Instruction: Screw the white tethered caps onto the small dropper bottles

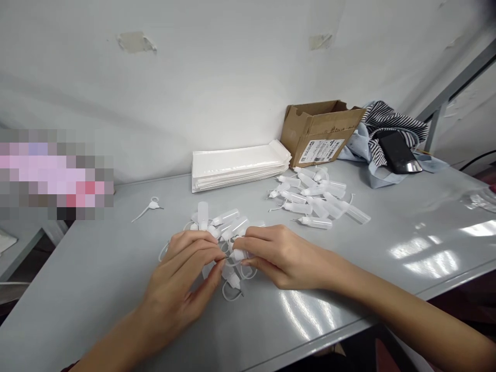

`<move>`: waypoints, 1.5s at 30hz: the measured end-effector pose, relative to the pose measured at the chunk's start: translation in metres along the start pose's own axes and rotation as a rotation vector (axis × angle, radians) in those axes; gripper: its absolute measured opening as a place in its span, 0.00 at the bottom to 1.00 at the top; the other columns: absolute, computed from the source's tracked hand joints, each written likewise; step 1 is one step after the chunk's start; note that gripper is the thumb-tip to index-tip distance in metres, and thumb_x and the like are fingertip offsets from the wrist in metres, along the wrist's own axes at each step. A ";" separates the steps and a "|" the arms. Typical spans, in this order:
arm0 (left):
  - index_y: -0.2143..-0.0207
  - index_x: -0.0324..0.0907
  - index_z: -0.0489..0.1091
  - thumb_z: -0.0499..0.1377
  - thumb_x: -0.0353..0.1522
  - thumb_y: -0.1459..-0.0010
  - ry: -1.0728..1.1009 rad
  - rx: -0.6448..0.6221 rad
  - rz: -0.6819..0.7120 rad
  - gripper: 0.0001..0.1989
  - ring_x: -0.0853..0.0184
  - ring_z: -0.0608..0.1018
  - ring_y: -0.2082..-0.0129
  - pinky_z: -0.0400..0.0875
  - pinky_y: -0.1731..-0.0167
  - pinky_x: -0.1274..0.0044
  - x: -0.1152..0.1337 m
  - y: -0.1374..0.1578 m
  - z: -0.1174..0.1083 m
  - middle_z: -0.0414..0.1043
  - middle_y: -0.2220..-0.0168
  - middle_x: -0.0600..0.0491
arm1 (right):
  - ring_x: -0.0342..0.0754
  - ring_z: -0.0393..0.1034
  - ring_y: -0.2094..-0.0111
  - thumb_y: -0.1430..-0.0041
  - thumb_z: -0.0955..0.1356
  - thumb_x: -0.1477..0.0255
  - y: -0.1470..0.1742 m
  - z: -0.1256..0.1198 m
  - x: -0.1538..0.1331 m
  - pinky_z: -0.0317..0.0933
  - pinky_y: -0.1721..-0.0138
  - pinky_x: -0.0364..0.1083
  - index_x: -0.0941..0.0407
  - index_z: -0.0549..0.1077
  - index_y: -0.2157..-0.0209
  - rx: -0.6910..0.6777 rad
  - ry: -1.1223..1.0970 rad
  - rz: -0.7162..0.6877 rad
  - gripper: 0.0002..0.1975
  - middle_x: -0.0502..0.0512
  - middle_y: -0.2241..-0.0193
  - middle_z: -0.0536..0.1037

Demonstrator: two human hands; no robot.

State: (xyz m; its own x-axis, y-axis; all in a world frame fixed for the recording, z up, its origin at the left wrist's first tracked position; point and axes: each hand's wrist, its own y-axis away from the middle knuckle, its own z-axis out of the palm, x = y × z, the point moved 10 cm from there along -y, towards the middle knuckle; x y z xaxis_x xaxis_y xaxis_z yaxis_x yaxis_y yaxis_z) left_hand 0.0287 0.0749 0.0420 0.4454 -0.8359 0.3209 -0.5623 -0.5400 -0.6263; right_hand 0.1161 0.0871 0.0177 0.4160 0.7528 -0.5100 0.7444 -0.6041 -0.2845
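Between thumb and fingers, my right hand (281,257) grips a small needle-tip squeeze bottle by its white cap (239,254); my palm and fingers hide most of its body. The cap's thin metal needle points left. My left hand (186,271) is closed in a pinch right at the needle's end, and its fingertips hide whatever else they hold. Both hands rest over a loose pile of similar translucent bottles (234,226) with white caps and looped strap plugs. One white needle cap (233,280) lies just below my fingers.
Farther right lies a second group of needle-tip bottles (315,222). Behind stand a stack of white padded envelopes (240,164) and an open cardboard box (321,132). A black phone-like object (399,151) rests on striped cloth (395,119). A loose needle cap (154,205) lies left.
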 end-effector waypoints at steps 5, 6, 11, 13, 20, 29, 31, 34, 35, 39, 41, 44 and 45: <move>0.64 0.37 0.68 0.57 0.19 0.44 0.013 -0.018 0.008 0.07 0.65 0.71 0.61 0.69 0.61 0.72 0.001 0.000 0.003 0.72 0.70 0.52 | 0.45 0.58 0.74 0.35 0.59 0.76 0.000 0.000 -0.001 0.56 0.73 0.43 0.65 0.70 0.56 0.008 0.000 -0.012 0.12 0.55 0.71 0.68; 0.64 0.37 0.68 0.57 0.19 0.44 0.008 -0.021 0.009 0.07 0.66 0.71 0.61 0.68 0.61 0.72 0.001 -0.001 0.004 0.72 0.70 0.52 | 0.45 0.58 0.74 0.35 0.59 0.75 0.000 0.000 -0.001 0.56 0.73 0.43 0.64 0.70 0.56 0.013 -0.004 -0.015 0.12 0.55 0.71 0.68; 0.64 0.38 0.68 0.57 0.20 0.44 -0.016 -0.044 0.007 0.07 0.65 0.71 0.60 0.68 0.60 0.70 0.003 -0.001 0.004 0.72 0.69 0.52 | 0.46 0.60 0.73 0.35 0.59 0.75 0.000 0.000 -0.002 0.57 0.72 0.43 0.63 0.70 0.57 0.017 -0.002 -0.028 0.12 0.56 0.71 0.69; 0.64 0.37 0.67 0.57 0.20 0.44 -0.011 -0.043 0.012 0.07 0.64 0.72 0.60 0.67 0.60 0.69 0.004 -0.001 0.003 0.72 0.69 0.52 | 0.46 0.61 0.73 0.35 0.59 0.74 0.000 -0.001 -0.002 0.57 0.72 0.43 0.63 0.70 0.56 0.014 0.008 -0.023 0.12 0.56 0.70 0.70; 0.63 0.38 0.66 0.56 0.21 0.44 -0.036 -0.027 0.005 0.08 0.63 0.72 0.61 0.66 0.60 0.67 0.000 0.000 -0.002 0.72 0.68 0.51 | 0.46 0.65 0.71 0.35 0.61 0.74 -0.001 -0.009 0.002 0.59 0.71 0.44 0.67 0.70 0.53 0.049 0.013 0.003 0.13 0.57 0.69 0.71; 0.65 0.38 0.67 0.57 0.20 0.45 -0.040 -0.019 0.030 0.07 0.63 0.73 0.62 0.66 0.61 0.68 0.001 0.000 0.000 0.72 0.71 0.52 | 0.45 0.61 0.73 0.36 0.61 0.74 0.001 -0.002 0.001 0.57 0.72 0.44 0.66 0.70 0.54 0.005 0.036 -0.002 0.12 0.55 0.70 0.69; 0.65 0.39 0.67 0.57 0.20 0.45 -0.041 -0.026 0.031 0.07 0.63 0.73 0.62 0.67 0.61 0.68 0.001 0.000 0.002 0.72 0.71 0.53 | 0.45 0.61 0.73 0.35 0.60 0.74 0.001 0.000 0.002 0.57 0.72 0.44 0.65 0.70 0.54 -0.006 0.035 0.000 0.13 0.55 0.70 0.69; 0.64 0.39 0.67 0.56 0.20 0.45 -0.032 -0.025 0.025 0.08 0.63 0.73 0.62 0.68 0.61 0.69 0.000 0.001 0.003 0.72 0.71 0.53 | 0.45 0.60 0.73 0.35 0.59 0.74 0.000 0.002 0.003 0.57 0.72 0.44 0.64 0.69 0.55 -0.011 0.012 0.009 0.12 0.55 0.70 0.68; 0.64 0.40 0.67 0.56 0.19 0.45 -0.026 -0.024 0.022 0.09 0.63 0.73 0.62 0.68 0.61 0.69 0.000 0.001 0.004 0.72 0.71 0.53 | 0.45 0.60 0.73 0.35 0.59 0.74 0.000 0.003 0.004 0.57 0.72 0.44 0.64 0.69 0.55 -0.010 0.001 0.011 0.12 0.55 0.70 0.68; 0.63 0.40 0.67 0.56 0.19 0.45 -0.028 -0.028 0.057 0.10 0.62 0.73 0.62 0.69 0.62 0.68 0.003 0.004 0.006 0.73 0.70 0.52 | 0.45 0.59 0.74 0.35 0.59 0.75 0.000 0.006 0.003 0.56 0.73 0.43 0.63 0.69 0.56 -0.013 -0.030 0.015 0.12 0.55 0.71 0.68; 0.63 0.39 0.67 0.56 0.18 0.45 -0.033 -0.039 0.086 0.10 0.61 0.73 0.62 0.69 0.62 0.67 0.006 0.005 0.009 0.73 0.70 0.51 | 0.45 0.59 0.74 0.36 0.59 0.75 0.001 0.008 0.003 0.56 0.73 0.43 0.63 0.70 0.56 -0.021 -0.034 0.023 0.11 0.54 0.71 0.68; 0.62 0.39 0.66 0.55 0.18 0.45 -0.042 -0.062 0.086 0.11 0.61 0.73 0.62 0.68 0.61 0.67 0.006 0.006 0.011 0.72 0.70 0.51 | 0.45 0.61 0.74 0.36 0.60 0.76 0.001 0.009 0.003 0.57 0.72 0.43 0.63 0.70 0.57 -0.029 -0.045 0.034 0.11 0.55 0.71 0.69; 0.62 0.40 0.66 0.55 0.19 0.45 -0.053 -0.061 0.076 0.11 0.61 0.73 0.61 0.67 0.61 0.67 0.004 0.005 0.011 0.72 0.70 0.52 | 0.46 0.62 0.73 0.37 0.60 0.76 0.001 0.008 0.003 0.58 0.72 0.43 0.63 0.70 0.56 -0.029 -0.055 0.042 0.11 0.55 0.70 0.69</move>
State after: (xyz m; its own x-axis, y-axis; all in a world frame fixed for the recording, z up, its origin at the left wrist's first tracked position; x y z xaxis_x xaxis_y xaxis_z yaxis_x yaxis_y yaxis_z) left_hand 0.0355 0.0695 0.0323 0.4350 -0.8692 0.2350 -0.6367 -0.4815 -0.6023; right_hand 0.1139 0.0871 0.0095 0.4186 0.7109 -0.5652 0.7418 -0.6266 -0.2388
